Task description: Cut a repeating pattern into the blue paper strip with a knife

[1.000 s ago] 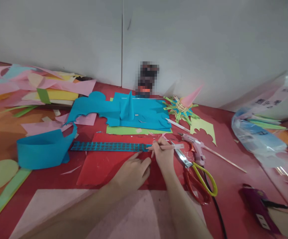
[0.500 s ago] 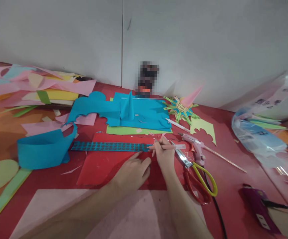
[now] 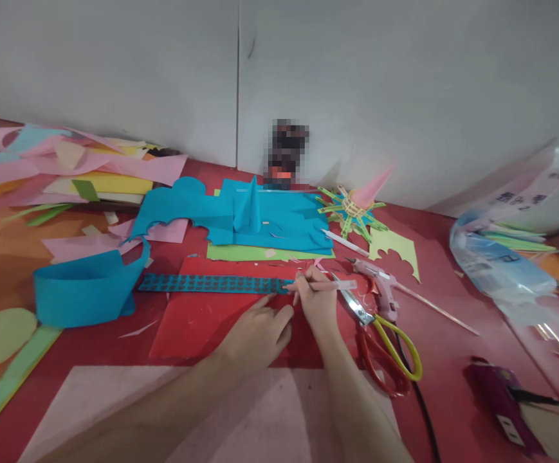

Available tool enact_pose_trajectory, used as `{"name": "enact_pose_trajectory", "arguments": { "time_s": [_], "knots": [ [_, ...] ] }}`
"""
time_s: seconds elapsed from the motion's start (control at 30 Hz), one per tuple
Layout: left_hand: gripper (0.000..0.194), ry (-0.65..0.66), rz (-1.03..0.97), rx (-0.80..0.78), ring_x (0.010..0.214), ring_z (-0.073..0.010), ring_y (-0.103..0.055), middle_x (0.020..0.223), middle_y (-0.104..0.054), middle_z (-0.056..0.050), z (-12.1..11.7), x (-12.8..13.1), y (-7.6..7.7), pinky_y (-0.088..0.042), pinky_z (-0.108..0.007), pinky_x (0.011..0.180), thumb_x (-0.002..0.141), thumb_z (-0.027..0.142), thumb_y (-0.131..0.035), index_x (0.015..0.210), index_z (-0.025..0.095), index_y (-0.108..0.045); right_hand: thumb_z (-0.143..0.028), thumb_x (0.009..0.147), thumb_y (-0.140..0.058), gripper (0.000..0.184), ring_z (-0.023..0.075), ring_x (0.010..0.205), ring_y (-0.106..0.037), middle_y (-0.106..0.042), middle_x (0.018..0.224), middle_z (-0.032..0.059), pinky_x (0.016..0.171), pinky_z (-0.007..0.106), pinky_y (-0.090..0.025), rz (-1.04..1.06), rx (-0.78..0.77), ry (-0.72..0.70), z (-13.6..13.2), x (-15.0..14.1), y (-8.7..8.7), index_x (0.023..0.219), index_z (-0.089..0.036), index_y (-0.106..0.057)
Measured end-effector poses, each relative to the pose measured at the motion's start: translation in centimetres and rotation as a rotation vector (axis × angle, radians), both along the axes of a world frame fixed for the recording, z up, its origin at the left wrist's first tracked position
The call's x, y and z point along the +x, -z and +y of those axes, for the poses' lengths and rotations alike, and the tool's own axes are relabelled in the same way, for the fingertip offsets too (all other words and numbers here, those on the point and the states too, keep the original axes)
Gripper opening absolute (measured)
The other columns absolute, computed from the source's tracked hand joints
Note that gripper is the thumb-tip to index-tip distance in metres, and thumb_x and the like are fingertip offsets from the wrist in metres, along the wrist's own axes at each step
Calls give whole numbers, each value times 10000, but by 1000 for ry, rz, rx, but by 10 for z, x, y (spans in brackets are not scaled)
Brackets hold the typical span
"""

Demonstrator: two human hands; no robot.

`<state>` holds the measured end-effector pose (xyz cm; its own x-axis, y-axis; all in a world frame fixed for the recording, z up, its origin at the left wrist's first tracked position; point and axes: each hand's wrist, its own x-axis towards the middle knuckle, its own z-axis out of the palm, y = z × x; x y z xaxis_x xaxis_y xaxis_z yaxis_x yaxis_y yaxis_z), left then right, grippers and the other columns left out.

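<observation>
My right hand (image 3: 316, 294) is closed in a writing grip round a thin pale pen-like tool (image 3: 341, 283), its tip at the right end of a long blue patterned paper strip (image 3: 211, 283). My left hand (image 3: 257, 331) rests with fingers spread on a red sheet (image 3: 197, 321), just below that strip's right end. The strip runs left into a curled band of blue paper (image 3: 83, 289).
Scissors with red and yellow handles (image 3: 380, 334) and a pink glue gun (image 3: 380, 289) lie right of my hands. Blue cut paper (image 3: 240, 215) sits behind, coloured sheets (image 3: 67, 170) at back left, a plastic bag (image 3: 505, 257) at right, a purple device (image 3: 501, 399) near right.
</observation>
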<state>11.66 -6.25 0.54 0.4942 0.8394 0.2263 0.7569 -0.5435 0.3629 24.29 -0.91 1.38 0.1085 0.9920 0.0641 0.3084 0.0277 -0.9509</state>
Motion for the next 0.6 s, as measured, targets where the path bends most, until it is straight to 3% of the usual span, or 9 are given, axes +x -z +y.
{"name": "enact_pose_trajectory", "arguments": {
  "time_s": [0.3, 0.6],
  "knots": [
    [148, -8, 5, -24, 538, -155, -563, 555, -576, 18, -1, -1, 2, -392, -353, 984, 826, 110, -411, 739, 211, -477, -308, 810, -529, 322, 156, 413, -607, -444, 328, -88, 447, 229, -467, 60, 74, 132, -3, -1, -5, 554, -241, -347],
    [103, -14, 8, -27, 594, -183, -599, 589, -604, -1, -2, 0, -1, -415, -377, 959, 814, 115, -428, 823, 197, -489, -327, 822, -527, 335, 169, 455, -622, -438, 347, -77, 480, 251, -495, 42, 79, 133, -5, -2, -7, 551, -246, -349]
  ]
}}
